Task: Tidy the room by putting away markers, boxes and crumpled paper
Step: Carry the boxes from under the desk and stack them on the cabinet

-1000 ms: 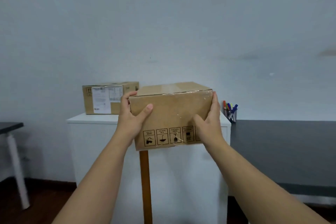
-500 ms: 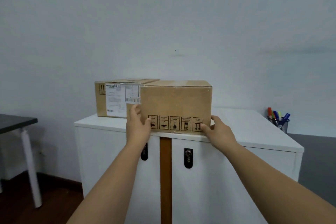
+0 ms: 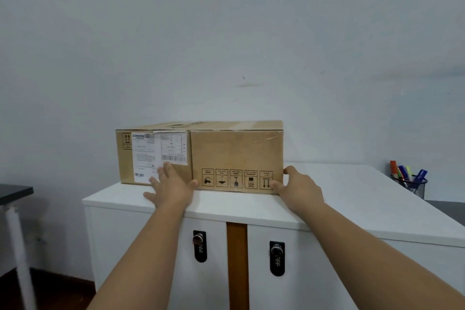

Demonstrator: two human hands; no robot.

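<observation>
A plain brown cardboard box with a row of printed handling symbols sits on the white worktop of a low cabinet, back from its front edge and roughly midway along it. Its left side touches a second brown cardboard box bearing a white shipping label, which stands toward the worktop's left end.

The left hand is spread open with fingers splayed; it lies in front of the seam where the two boxes meet and grips nothing. The right hand is loosely open, cupped against the plain box's lower right front corner, touching it but not clamped on.

The box looks stiff and square-edged, sealed with glossy tape along its top edge. Its faces are matte cardboard, which should not slip under bare palms. The symbols suggest contents that want keeping upright and dry, perhaps breakable, so I would slide it rather than tip it. Its weight cannot be read here. The best hold seems to be palms pressed on the two opposite side faces, low near the bottom corners.

A black mesh cup of coloured markers stands near the worktop's right edge, well apart from the boxes.
</observation>
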